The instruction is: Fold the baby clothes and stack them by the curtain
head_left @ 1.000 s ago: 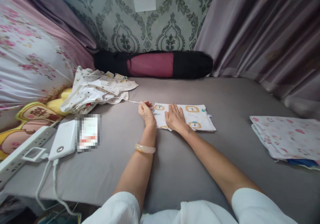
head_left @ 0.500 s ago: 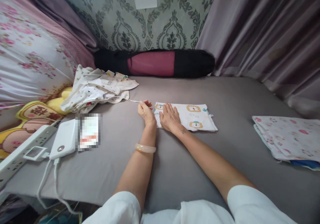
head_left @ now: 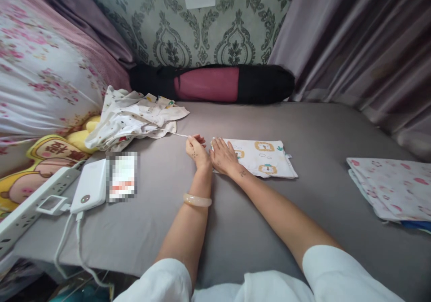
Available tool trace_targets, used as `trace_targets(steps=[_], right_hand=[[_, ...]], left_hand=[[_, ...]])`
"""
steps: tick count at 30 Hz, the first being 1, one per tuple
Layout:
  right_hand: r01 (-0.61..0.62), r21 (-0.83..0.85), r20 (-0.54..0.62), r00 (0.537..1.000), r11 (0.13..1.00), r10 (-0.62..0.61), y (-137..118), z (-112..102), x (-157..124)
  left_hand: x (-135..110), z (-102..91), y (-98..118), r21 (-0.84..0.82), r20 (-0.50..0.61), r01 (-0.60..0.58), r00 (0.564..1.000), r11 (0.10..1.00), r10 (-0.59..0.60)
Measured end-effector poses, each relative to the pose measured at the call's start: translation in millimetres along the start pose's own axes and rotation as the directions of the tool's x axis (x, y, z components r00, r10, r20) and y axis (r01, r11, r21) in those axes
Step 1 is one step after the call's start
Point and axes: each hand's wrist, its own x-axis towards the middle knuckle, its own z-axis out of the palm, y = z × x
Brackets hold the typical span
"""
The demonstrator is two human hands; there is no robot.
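My right hand point(head_left: 224, 156) lies flat, palm down, on the left end of a folded white cloth point(head_left: 251, 156) printed with orange lion faces. Its fingers are stretched out and hold nothing. Just left of the cloth, my left hand point(head_left: 197, 153) rests on its edge, palm toward the right, with loosely bent fingers apart. A thin white string point(head_left: 179, 134) runs from a crumpled patterned white garment point(head_left: 134, 118) toward my left hand; where it ends behind the hand is hidden. A pale bangle point(head_left: 197, 200) circles my left forearm.
A folded pink-patterned cloth point(head_left: 390, 187) lies at the right. On the left are a white power bank point(head_left: 89, 185) with cables, a power strip point(head_left: 37, 199), a blurred packet point(head_left: 123, 176) and a yellow plush point(head_left: 50, 154). A black and red long bag point(head_left: 207, 84) lies along the wall.
My right hand has slid left across the folded cloth to its left end, uncovering more of the print. My left hand stays in place. The view has shifted slightly.
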Motion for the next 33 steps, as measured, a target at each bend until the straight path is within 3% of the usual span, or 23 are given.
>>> trace_targets(steps=[6, 10, 13, 16, 22, 28, 33], right_hand=[[0.000, 0.025, 0.016, 1.000, 1.000, -0.001, 2, -2, -1], [-0.022, 0.043, -0.020, 1.000, 0.999, 0.023, 12, -8, -7], [-0.072, 0.004, -0.060, 0.996, 0.997, 0.072, 25, -14, -16], [-0.116, -0.039, -0.036, 0.993, 0.993, 0.114, 36, -18, -24], [-0.123, -0.084, 0.044, 0.991, 0.989, 0.127, 43, -19, -29], [-0.118, -0.019, 0.021, 0.993, 0.993, 0.119, 45, -18, -29], [-0.130, -0.006, -0.086, 0.988, 0.991, 0.129, 57, -22, -36]], left_hand=[[-3, 0.6, -3, 0.056, 0.077, -0.056, 0.996, 0.997, 0.051], [-8, 1.6, -6, 0.133, 0.233, -0.161, 0.964, 0.978, 0.127], [-16, 3.4, -10, 0.215, 0.393, -0.312, 0.895, 0.925, 0.210], [-24, 4.6, -17, 0.298, 0.554, -0.473, 0.793, 0.829, 0.253], [-29, 2.8, -31, 0.354, 0.780, -0.713, 0.582, 0.605, 0.229], [-26, 1.3, -32, 0.377, 0.820, -0.769, 0.537, 0.517, 0.200], [-23, 1.4, -36, 0.387, 0.840, -0.813, 0.505, 0.436, 0.197]])
